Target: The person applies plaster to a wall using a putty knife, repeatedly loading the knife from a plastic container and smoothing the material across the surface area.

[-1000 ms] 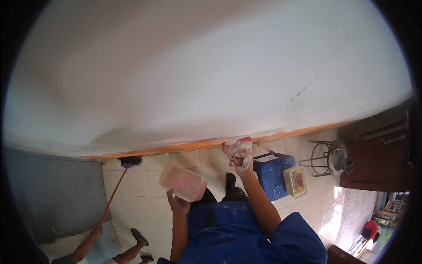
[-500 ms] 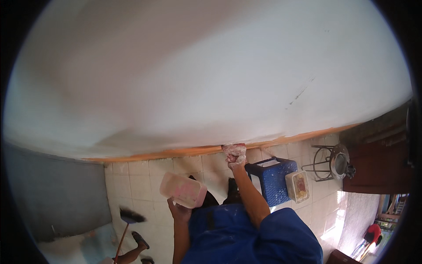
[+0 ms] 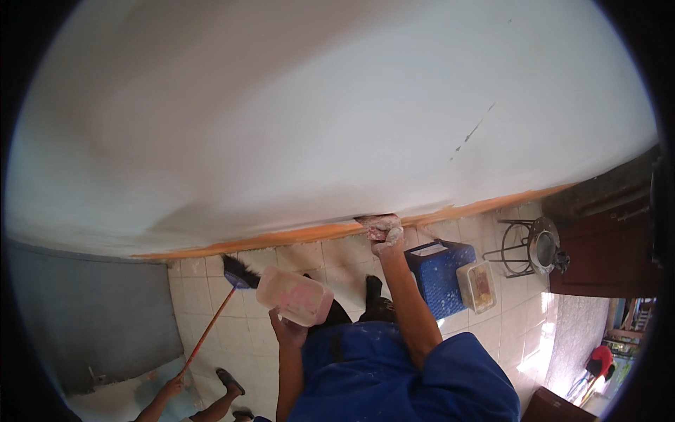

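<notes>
My left hand point(image 3: 287, 328) grips an open rectangular plastic tub point(image 3: 320, 304) from below, with pinkish-white paste smeared inside it. My right hand point(image 3: 388, 243), coated in white paste, is closed round a flat putty spreader point(image 3: 377, 222). The spreader's edge meets the pale wall point(image 3: 337, 141) just above its orange lower band point(image 3: 302, 235). Its handle, if it has one, is hidden in my fingers.
Right of me stands a white-spotted blue plastic stool point(image 3: 441, 285) with a clear tub point(image 3: 478, 287) beside it. Farther right is a metal stool point(image 3: 517, 246) bearing a round metal vessel point(image 3: 543, 250). At left, another person's hand point(image 3: 172, 386) holds a broom point(image 3: 211, 327) near the wall.
My right hand has moved slightly right and up along the wall with the spreader. The other person's broom has swept toward the wall, close to my tub, and their hand has come into view.
</notes>
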Demonstrator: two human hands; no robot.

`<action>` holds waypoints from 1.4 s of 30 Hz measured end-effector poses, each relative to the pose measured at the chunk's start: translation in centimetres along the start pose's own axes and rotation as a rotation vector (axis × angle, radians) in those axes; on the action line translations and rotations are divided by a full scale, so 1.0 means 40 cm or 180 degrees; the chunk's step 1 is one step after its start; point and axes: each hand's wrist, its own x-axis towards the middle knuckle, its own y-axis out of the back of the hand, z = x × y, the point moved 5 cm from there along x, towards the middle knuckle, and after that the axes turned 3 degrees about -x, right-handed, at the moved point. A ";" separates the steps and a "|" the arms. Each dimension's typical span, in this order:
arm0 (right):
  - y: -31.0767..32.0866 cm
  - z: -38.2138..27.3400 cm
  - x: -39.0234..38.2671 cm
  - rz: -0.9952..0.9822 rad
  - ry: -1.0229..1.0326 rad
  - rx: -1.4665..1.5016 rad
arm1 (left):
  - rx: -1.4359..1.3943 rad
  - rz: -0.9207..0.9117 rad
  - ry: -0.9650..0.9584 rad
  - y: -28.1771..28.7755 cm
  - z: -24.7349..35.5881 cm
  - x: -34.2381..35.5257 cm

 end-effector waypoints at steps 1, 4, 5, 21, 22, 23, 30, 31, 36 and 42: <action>-0.026 -0.008 -0.016 -0.0078 -0.0128 -0.0031 | 0.0016 0.0096 -0.0026 0.008 0.001 -0.003; -0.051 0.007 -0.106 -0.0098 0.0056 0.0476 | 0.0005 0.0245 -0.0056 0.030 0.009 -0.006; -0.059 0.014 -0.131 -0.0236 0.0053 0.0453 | -0.0036 0.0218 -0.0049 0.044 0.012 -0.006; 0.017 0.013 0.040 0.1101 -0.0169 -0.0552 | -0.0137 -0.0114 -0.0146 -0.018 0.007 -0.035; -0.001 0.011 0.000 0.0902 -0.0123 -0.0482 | -0.0158 -0.0056 -0.0131 -0.002 0.008 -0.037; -0.024 0.010 -0.042 0.0711 -0.0068 -0.0393 | -0.0162 -0.0003 -0.0103 0.011 0.014 -0.036; -0.033 0.045 -0.099 0.0193 -0.0266 -0.0547 | -0.0147 0.0052 -0.0056 0.008 0.006 -0.009; -0.018 0.051 -0.056 0.0249 -0.0232 -0.0732 | -0.0093 0.0097 -0.0094 0.006 0.008 -0.005; 0.002 0.025 0.091 0.0826 0.0054 -0.1236 | 0.0002 0.0176 -0.0167 -0.030 0.015 -0.005; -0.018 0.047 -0.092 -0.0008 0.0008 -0.0439 | -0.0071 0.0188 -0.0161 0.009 0.045 -0.010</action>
